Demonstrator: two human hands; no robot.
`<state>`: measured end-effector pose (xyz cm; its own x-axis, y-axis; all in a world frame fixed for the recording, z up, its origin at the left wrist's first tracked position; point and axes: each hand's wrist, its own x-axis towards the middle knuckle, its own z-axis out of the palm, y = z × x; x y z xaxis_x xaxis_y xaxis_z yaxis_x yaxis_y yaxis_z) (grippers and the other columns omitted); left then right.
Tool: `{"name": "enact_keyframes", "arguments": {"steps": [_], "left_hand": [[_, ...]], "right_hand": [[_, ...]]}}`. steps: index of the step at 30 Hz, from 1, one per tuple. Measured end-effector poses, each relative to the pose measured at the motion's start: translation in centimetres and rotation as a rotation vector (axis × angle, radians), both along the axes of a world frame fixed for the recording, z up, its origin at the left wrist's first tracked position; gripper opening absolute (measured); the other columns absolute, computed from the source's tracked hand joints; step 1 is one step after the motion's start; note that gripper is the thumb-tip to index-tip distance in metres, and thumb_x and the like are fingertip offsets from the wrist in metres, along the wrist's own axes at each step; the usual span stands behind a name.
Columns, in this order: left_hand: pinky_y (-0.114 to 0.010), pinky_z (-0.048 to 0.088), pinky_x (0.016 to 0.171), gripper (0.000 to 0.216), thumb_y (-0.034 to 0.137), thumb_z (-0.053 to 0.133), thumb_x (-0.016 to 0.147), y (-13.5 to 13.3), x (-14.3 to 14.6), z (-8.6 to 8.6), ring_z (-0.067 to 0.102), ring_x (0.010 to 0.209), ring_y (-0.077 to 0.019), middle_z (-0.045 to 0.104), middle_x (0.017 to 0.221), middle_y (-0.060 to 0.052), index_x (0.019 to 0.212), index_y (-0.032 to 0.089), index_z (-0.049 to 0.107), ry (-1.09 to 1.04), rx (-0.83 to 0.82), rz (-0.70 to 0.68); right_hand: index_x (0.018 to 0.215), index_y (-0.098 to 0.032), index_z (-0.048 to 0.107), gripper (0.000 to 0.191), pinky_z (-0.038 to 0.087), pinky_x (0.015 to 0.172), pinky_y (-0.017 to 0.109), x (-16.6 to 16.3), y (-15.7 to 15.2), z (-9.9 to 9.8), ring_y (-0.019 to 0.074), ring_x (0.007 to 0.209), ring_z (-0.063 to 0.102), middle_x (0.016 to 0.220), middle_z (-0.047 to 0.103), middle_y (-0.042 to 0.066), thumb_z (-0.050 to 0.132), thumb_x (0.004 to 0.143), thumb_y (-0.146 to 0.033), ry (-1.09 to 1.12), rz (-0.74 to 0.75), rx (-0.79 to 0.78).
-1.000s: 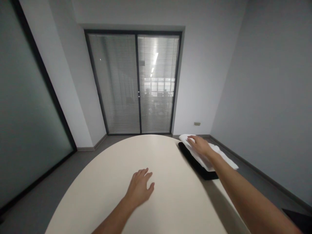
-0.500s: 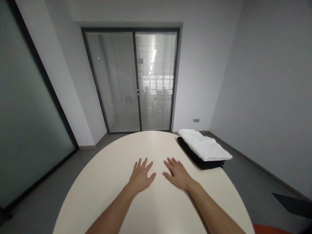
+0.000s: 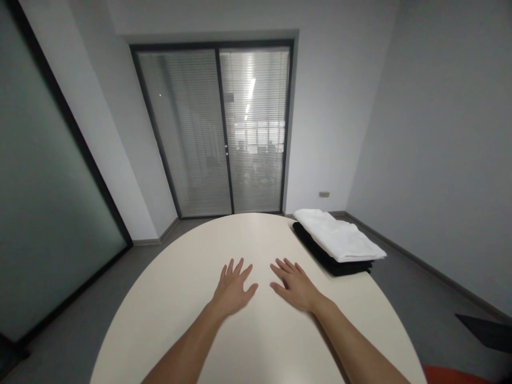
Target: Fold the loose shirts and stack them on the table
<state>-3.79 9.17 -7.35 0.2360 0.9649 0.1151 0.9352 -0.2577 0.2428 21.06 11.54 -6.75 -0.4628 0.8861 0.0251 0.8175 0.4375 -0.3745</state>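
Observation:
My left hand (image 3: 233, 290) rests palm down on the pale round table (image 3: 176, 314), fingers spread and holding nothing. A short gap to its right, my right hand (image 3: 295, 288) also lies palm down with its fingers apart. Beyond the right hand, at the table's right edge, is a folded white cloth (image 3: 340, 234) on top of folded black cloth (image 3: 320, 258). Neither hand touches this pile. The cloths look like garments, but their exact kind cannot be made out.
A glass door with blinds (image 3: 212, 133) stands behind the table. To the left is a frosted glass panel (image 3: 48, 186). A dark flat object (image 3: 486, 332) and something red (image 3: 446, 375) are at the lower right. A small socket plate (image 3: 324, 194) sits low on the wall.
The view has tilted and shifted slightly. Both hands stay flat on the table, and the cloth pile has not been moved.

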Motion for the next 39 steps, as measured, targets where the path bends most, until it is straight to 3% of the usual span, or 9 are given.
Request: {"name": "enact_keyframes", "arguments": {"steps": [20, 23, 25, 28, 30, 32, 34, 36, 39], "left_hand": [[-0.056, 0.013, 0.121, 0.065, 0.058, 0.043, 0.095, 0.2, -0.3, -0.5, 0.015, 0.151, -0.0375, 0.026, 0.163, -0.008, 0.152, 0.029, 0.041, -0.006, 0.008, -0.005], [-0.056, 0.013, 0.121, 0.064, 0.057, 0.044, 0.094, 0.2, -0.3, -0.7, 0.015, 0.151, -0.0375, 0.027, 0.163, -0.008, 0.152, 0.028, 0.042, -0.001, 0.017, -0.001], [-0.056, 0.014, 0.121, 0.064, 0.057, 0.044, 0.094, 0.3, -0.3, -0.7, 0.016, 0.151, -0.0375, 0.028, 0.163, -0.008, 0.152, 0.028, 0.042, 0.002, 0.016, -0.003], [-0.056, 0.015, 0.121, 0.065, 0.057, 0.043, 0.094, 0.3, -0.3, -0.5, 0.016, 0.151, -0.0373, 0.028, 0.163, -0.008, 0.151, 0.027, 0.042, -0.001, 0.014, -0.01], [-0.056, 0.015, 0.121, 0.064, 0.056, 0.043, 0.094, 0.3, -0.2, -0.4, 0.016, 0.151, -0.037, 0.028, 0.163, -0.008, 0.151, 0.027, 0.043, -0.008, 0.017, -0.016], [-0.057, 0.014, 0.121, 0.064, 0.056, 0.043, 0.094, 0.3, -0.2, -0.3, 0.015, 0.151, -0.0368, 0.028, 0.163, -0.008, 0.151, 0.027, 0.043, -0.012, 0.019, -0.015], [-0.057, 0.014, 0.121, 0.065, 0.057, 0.044, 0.093, 0.2, -0.1, -0.2, 0.015, 0.151, -0.0369, 0.028, 0.163, -0.007, 0.151, 0.028, 0.044, -0.011, 0.014, -0.01], [-0.057, 0.013, 0.121, 0.065, 0.056, 0.045, 0.093, 0.2, -0.1, -0.1, 0.015, 0.151, -0.0367, 0.029, 0.162, -0.007, 0.151, 0.028, 0.044, -0.013, 0.011, -0.008], [-0.058, 0.014, 0.121, 0.065, 0.056, 0.045, 0.093, 0.0, -0.2, 0.0, 0.016, 0.151, -0.0369, 0.03, 0.162, -0.007, 0.151, 0.028, 0.043, -0.023, 0.016, -0.01]], "right_hand": [[0.154, -0.025, 0.037, 0.073, 0.01, 0.121, 0.054, -0.3, -0.6, 0.7, 0.0325, 0.152, 0.015, 0.163, 0.024, 0.009, 0.039, 0.094, -0.066, 0.008, -0.009, -0.01], [0.143, -0.022, 0.054, 0.06, 0.026, 0.118, 0.049, -0.6, -0.9, 1.8, 0.0314, 0.143, 0.038, 0.153, 0.046, 0.01, 0.044, 0.094, -0.057, 0.05, 0.025, 0.073], [0.127, -0.024, 0.066, 0.046, 0.042, 0.106, 0.04, -0.3, -0.6, 3.7, 0.0267, 0.124, 0.058, 0.134, 0.064, 0.009, 0.041, 0.096, -0.048, 0.131, -0.015, 0.197], [0.116, -0.026, 0.069, 0.041, 0.051, 0.085, 0.036, 2.4, 1.8, 7.6, 0.0238, 0.094, 0.068, 0.111, 0.073, 0.007, 0.037, 0.097, -0.045, 0.244, -0.337, 0.416], [0.117, -0.025, 0.068, 0.041, 0.052, 0.083, 0.037, 5.8, 4.7, 10.1, 0.0262, 0.093, 0.069, 0.109, 0.074, 0.009, 0.04, 0.096, -0.045, 0.226, -0.561, 0.47], [0.122, -0.021, 0.067, 0.041, 0.051, 0.086, 0.04, 10.0, 7.8, 11.7, 0.0302, 0.102, 0.068, 0.115, 0.072, 0.013, 0.044, 0.093, -0.039, 0.152, -0.745, 0.42], [0.127, -0.015, 0.065, 0.045, 0.051, 0.087, 0.043, 14.1, 10.5, 11.9, 0.0356, 0.11, 0.066, 0.123, 0.068, 0.019, 0.048, 0.091, -0.036, 0.028, -0.869, 0.273], [0.12, -0.007, 0.069, 0.047, 0.052, 0.086, 0.044, 17.1, 12.1, 11.1, 0.0385, 0.109, 0.066, 0.119, 0.068, 0.026, 0.052, 0.09, -0.039, -0.038, -0.874, 0.131], [0.109, -0.006, 0.074, 0.046, 0.054, 0.081, 0.041, 19.0, 12.8, 9.4, 0.0386, 0.102, 0.069, 0.11, 0.072, 0.026, 0.058, 0.088, -0.044, -0.064, -0.866, 0.057]]}}
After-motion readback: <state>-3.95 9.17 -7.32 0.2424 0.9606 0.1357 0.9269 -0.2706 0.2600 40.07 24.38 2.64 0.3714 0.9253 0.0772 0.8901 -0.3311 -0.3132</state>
